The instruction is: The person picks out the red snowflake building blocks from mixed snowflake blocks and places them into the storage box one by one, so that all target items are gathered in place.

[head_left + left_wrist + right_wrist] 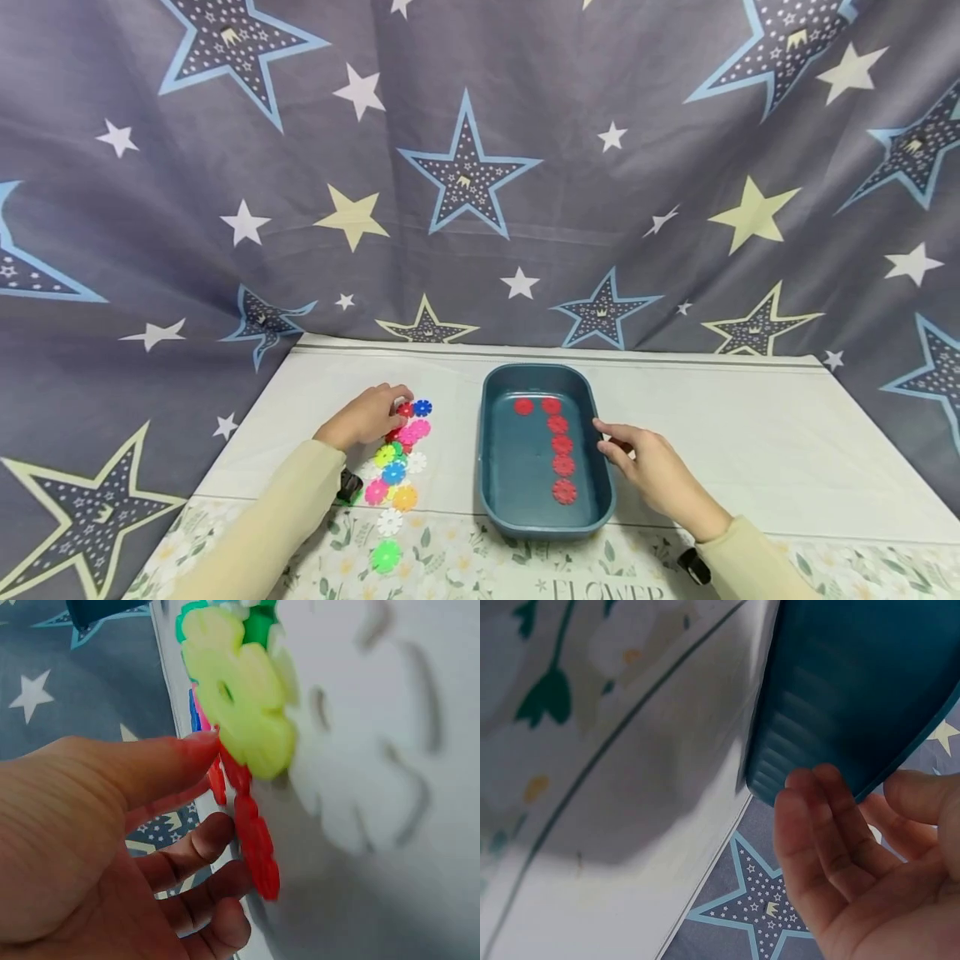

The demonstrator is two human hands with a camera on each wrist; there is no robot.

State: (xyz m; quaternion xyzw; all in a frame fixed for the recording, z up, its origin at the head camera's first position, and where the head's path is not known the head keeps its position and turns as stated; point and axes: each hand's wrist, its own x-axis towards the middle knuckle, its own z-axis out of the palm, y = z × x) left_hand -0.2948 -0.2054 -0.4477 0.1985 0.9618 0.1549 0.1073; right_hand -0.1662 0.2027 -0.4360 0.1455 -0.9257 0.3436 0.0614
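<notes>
My left hand [367, 417] is at the far end of a loose group of colourful flower-shaped plastic discs, its thumb and index finger round a red disc [406, 409]. In the left wrist view, more red discs [256, 847] stand edge-on by the curled fingers, and a yellow disc [240, 697] lies just past the thumb tip. On the right, my right hand [660, 471] holds the side rim of a dark teal plastic tub [491, 467], thumb by the rim and fingers against the outer wall. Several red discs [562, 465] lie inside the tub, most in a line along its right side.
Blue [422, 408], pink [377, 492], orange [405, 498], white [389, 522] and green [386, 557] discs lie left of the tub. The table has a white cloth [735, 417] with a floral front strip [457, 554]. A grey star-patterned curtain [570, 217] hangs behind.
</notes>
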